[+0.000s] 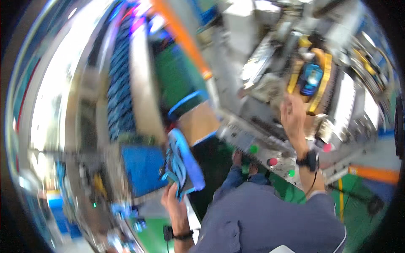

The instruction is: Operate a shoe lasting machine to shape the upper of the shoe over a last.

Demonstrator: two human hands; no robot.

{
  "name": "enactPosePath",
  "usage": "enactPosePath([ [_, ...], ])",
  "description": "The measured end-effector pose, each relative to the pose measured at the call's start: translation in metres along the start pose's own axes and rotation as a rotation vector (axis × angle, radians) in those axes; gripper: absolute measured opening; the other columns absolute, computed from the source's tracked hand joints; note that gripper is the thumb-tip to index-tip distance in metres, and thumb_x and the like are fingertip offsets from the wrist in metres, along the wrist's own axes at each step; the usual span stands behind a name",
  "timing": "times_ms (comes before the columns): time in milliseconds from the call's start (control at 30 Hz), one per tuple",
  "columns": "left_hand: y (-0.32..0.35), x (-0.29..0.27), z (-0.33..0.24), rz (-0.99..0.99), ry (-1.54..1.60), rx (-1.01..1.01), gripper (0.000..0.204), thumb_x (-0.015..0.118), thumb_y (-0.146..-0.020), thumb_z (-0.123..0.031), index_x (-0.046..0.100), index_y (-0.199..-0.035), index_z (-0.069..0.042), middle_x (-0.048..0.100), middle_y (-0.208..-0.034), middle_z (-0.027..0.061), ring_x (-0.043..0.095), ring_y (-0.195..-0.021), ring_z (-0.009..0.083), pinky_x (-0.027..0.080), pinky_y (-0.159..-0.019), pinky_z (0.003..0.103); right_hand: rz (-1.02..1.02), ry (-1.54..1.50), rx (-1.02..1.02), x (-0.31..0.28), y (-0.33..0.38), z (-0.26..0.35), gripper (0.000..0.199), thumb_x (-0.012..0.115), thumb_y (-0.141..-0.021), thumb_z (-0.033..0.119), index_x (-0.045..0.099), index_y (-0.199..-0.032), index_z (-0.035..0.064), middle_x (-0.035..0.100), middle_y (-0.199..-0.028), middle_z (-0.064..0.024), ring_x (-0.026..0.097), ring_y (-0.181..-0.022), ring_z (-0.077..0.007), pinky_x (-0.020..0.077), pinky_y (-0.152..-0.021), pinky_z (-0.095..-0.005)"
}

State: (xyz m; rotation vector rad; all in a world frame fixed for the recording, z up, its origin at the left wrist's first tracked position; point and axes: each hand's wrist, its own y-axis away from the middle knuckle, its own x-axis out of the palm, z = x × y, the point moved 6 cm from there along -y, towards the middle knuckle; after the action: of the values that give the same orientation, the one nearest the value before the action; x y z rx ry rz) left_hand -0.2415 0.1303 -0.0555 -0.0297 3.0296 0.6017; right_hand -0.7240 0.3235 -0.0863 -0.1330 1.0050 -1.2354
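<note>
Panel mkgs [233,126] blurred; L hand [173,201] clamped on blue pc [190,162]; R hand [294,117] grip unclear.

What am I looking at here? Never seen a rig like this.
It's one picture from a fisheye camera worn on the head of a person, looking down, so straight edges bend toward the rim. There's no robot: the work is done barehanded. The left hand appears to hold a blue looped piece; motion blur hides its details. The right hand is over a machine, near a yellow-edged fixture with a shiny blue part in it. I can't tell whether that hand touches anything. Green and red buttons line the machine's front.
</note>
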Motion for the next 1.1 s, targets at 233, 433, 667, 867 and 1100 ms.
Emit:
enactPosePath([
  [233, 0.029, -0.072, 0.061, -0.095, 0.066, -0.25, 0.037, 0.076, -0.088, -0.02, 0.068, -0.115, 0.004, 0.069, -0.108, 0.0076, 0.065, -0.099, 0.0184, 0.059, -0.072, 0.038, 0.699, 0.04, -0.104, 0.167, 0.165, 0.032, 0.024, 0.062, -0.089, 0.004, 0.066, -0.112, 0.0048, 0.065, -0.11, -0.0169, 0.062, -0.104, -0.0386, 0.052, -0.088, -0.0478],
  [433, 0.05, -0.179, 0.122, -0.289, 0.296, -0.279, 0.028, 0.072, -0.089, -0.015, 0.07, -0.108, 0.005, 0.072, -0.099, 0.0129, 0.071, -0.086, 0.0247, 0.064, -0.072, 0.046, 0.605, -0.086, -0.274, 0.187, 0.186, -0.003, 0.025, 0.06, -0.09, 0.002, 0.065, -0.114, 0.0026, 0.063, -0.11, -0.0215, 0.059, -0.104, -0.0413, 0.0488, -0.096, -0.0457],
  [667, 0.037, -0.371, 0.203, -0.707, 0.38, -0.268, 0.021, 0.074, -0.085, -0.011, 0.073, -0.101, 0.002, 0.07, -0.101, 0.0157, 0.072, -0.09, 0.0287, 0.064, -0.07, 0.052, 0.638, -0.234, -0.045, 0.233, 0.115, 0.107, 0.024, 0.067, -0.093, 0.007, 0.066, -0.117, 0.0025, 0.067, -0.111, -0.0124, 0.065, -0.103, -0.0227, 0.0524, -0.09, -0.038],
  [867, 0.004, -0.583, 0.31, -1.124, 0.332, -0.136, 0.026, 0.081, -0.066, -0.011, 0.068, -0.083, 0.005, 0.064, -0.08, 0.012, 0.062, -0.067, 0.0261, 0.055, -0.057, 0.042, 0.568, -0.576, -0.634, 0.254, 0.015, 0.492, 0.022, 0.068, -0.097, 0.013, 0.068, -0.118, 0.0049, 0.073, -0.107, -0.0066, 0.068, -0.096, -0.0164, 0.053, -0.087, -0.0329],
  [1100, 0.006, -0.712, 0.342, -1.271, -0.648, -0.186, 0.039, 0.074, -0.076, -0.025, 0.064, -0.1, 0.003, 0.07, -0.084, 0.0193, 0.068, -0.078, 0.0396, 0.055, -0.074, 0.049, 0.717, -0.643, -1.204, 0.28, 0.045, 0.911, 0.042, 0.075, -0.093, 0.02, 0.065, -0.132, 0.0056, 0.071, -0.128, -0.0098, 0.065, -0.116, -0.0207, 0.0479, -0.101, -0.0357],
])
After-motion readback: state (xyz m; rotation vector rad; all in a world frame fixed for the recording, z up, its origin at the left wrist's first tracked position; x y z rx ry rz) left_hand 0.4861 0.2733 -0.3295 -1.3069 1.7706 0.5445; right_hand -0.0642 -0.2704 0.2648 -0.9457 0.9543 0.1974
